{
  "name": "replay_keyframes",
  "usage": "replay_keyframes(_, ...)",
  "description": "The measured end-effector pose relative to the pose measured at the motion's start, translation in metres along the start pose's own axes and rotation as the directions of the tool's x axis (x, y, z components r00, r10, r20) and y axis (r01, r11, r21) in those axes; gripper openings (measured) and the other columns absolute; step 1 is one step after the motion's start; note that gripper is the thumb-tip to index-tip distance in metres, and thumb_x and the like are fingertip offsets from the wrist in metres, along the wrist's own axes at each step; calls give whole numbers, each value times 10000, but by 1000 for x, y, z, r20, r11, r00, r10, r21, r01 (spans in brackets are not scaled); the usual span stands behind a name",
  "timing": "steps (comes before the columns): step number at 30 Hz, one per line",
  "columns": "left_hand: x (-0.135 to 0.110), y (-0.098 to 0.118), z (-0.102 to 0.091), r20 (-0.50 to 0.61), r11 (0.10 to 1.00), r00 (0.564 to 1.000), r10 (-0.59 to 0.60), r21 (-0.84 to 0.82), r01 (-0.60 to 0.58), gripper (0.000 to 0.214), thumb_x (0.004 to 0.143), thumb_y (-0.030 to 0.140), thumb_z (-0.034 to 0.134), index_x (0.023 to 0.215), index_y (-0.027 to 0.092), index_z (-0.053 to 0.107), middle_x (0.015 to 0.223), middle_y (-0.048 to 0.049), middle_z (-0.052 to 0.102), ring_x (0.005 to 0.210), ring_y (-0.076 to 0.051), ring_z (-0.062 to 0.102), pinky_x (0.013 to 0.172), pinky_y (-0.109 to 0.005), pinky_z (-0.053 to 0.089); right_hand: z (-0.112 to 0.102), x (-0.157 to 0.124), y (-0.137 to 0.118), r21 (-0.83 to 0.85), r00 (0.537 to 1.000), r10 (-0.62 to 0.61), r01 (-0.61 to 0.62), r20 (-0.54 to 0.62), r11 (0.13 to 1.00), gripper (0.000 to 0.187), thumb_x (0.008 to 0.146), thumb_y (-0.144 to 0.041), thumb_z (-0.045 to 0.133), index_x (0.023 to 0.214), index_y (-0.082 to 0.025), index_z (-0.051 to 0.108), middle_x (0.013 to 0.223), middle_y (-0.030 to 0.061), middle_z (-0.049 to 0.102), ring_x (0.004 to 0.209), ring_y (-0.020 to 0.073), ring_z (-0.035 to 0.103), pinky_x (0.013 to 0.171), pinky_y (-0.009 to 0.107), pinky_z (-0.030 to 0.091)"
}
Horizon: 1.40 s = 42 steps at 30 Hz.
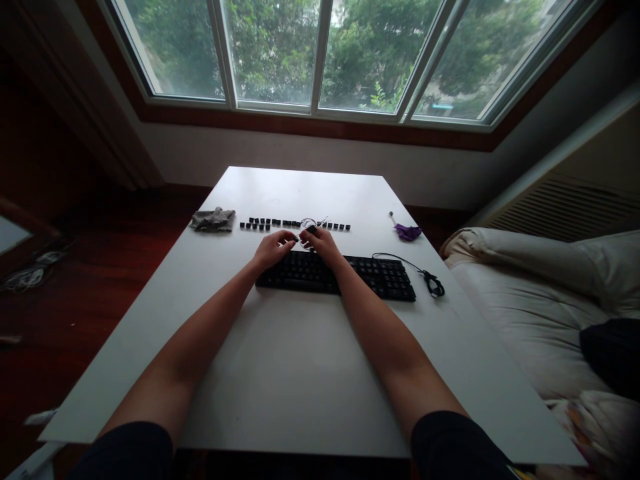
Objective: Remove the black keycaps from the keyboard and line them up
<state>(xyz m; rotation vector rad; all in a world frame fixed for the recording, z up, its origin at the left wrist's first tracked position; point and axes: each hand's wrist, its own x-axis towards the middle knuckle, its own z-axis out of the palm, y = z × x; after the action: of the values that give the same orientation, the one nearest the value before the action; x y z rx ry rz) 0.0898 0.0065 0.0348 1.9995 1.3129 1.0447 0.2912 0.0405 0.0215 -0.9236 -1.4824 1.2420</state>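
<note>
A black keyboard (pixel 383 277) lies across the white table in front of me. Above its back edge, my left hand (pixel 274 249) is closed in a pinch on a small black keycap (pixel 295 239). Close beside it, my right hand (pixel 324 245) grips a keycap puller (pixel 311 230) with a dark handle and thin wire loops; the fingers hide part of it. Behind both hands, loose black keycaps (pixel 287 223) stand in rows. The keyboard's middle back part is partly covered by my hands.
The white table (pixel 295 380) carries a grey cloth (pixel 213 220) at left. A purple cloth (pixel 407 232) and a small brush-like stick (pixel 391 215) lie at right. The coiled keyboard cable (pixel 433 285) sits near the right edge. A sofa (pixel 525 300) stands alongside.
</note>
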Motion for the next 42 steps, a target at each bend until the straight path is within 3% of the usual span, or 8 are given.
replay_keyframes(11,2,-5,0,35,986,999,-35,-161,40,276,825,383,668,1027,195,681,1015,-60,726,848,-176,664,778,-323,536,2,-3,-2,-38,999,-19,20,31,999,502,732,-640,742,892,-166,696,722,23,672,651,143,639,662,285,554)
replay_keyframes(19,2,-12,0,97,944,995,-31,-323,61,290,757,323,742,969,175,609,939,-34,661,794,-134,609,695,-265,493,8,-4,-3,-64,997,-42,45,59,997,462,763,-616,727,880,-170,690,723,30,684,655,154,652,656,287,553)
replay_keyframes(24,1,-9,-4,119,949,992,-30,-308,65,297,757,340,753,952,176,599,917,-26,640,779,-131,586,675,-259,478,14,-7,-7,-80,999,-31,35,45,996,434,770,-601,713,828,-173,669,713,32,696,638,152,654,655,285,561)
replay_keyframes(29,0,-9,-8,167,941,986,5,-336,53,288,767,346,747,952,173,608,918,-26,643,794,-132,589,693,-260,474,21,-7,-8,-13,996,91,-91,-1,996,362,794,-520,701,804,-160,657,662,41,696,569,152,650,563,259,546)
replay_keyframes(35,2,-16,-2,98,940,995,31,-342,5,326,784,276,716,1080,181,619,979,-46,674,834,-138,622,697,-249,470,24,-4,-5,42,983,172,-170,-62,985,257,812,-398,680,767,-146,656,638,45,696,516,148,643,508,245,536)
replay_keyframes(42,-1,-10,-2,67,979,991,120,-177,-106,287,821,260,673,1101,197,668,961,-42,712,777,-134,623,696,-262,486,23,-4,-9,60,966,236,-231,-104,971,178,838,-304,646,753,-148,654,595,29,677,484,134,622,476,229,517)
